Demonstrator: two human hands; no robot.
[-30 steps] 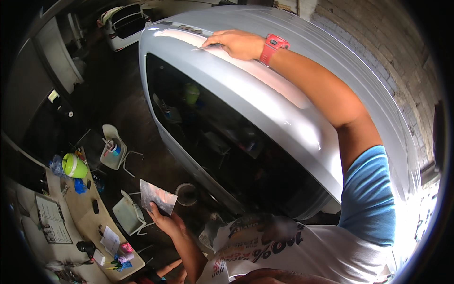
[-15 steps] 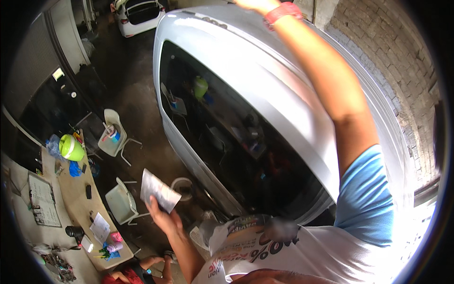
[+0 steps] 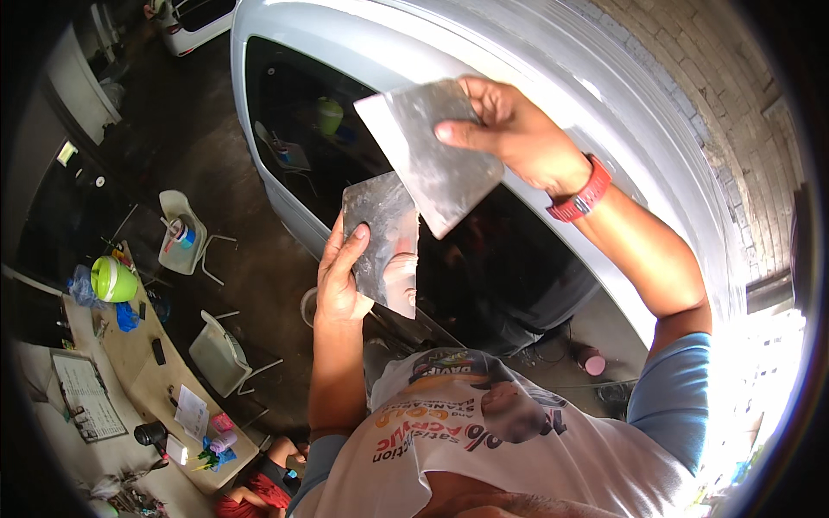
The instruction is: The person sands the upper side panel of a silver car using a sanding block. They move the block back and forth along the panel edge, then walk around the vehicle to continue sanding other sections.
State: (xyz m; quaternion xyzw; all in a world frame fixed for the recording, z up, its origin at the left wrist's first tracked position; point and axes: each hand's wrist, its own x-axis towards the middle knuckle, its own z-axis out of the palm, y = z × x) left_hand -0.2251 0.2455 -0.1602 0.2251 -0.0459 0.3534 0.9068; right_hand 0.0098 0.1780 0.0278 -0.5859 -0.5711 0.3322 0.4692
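Note:
My left hand [image 3: 342,276] grips a flat grey filler spreader plate [image 3: 371,211], with the thumb across its face. A pinkish smear of putty [image 3: 400,268] sits near that plate's right edge. A second spreader plate [image 3: 427,138], grey and smudged, is pinched in my right hand [image 3: 509,134], thumb on top and fingers curled at its upper edge. It is tilted above and to the right of the first one. Their near edges lie close together, and I cannot tell whether they touch. Both are over the dark side window [image 3: 509,268] of a silver car [image 3: 518,43].
A long table [image 3: 142,354] along the left carries a green bucket [image 3: 113,279], papers and tools. Two pale chairs [image 3: 216,352] stand between table and car, the farther one holding a tub. A seated person in red [image 3: 259,494] is at the lower left. A brick wall rises at right.
My right hand has come back from the car's roof to in front of me, its plate now in view. My left hand has moved up and right, bringing its plate close to the other.

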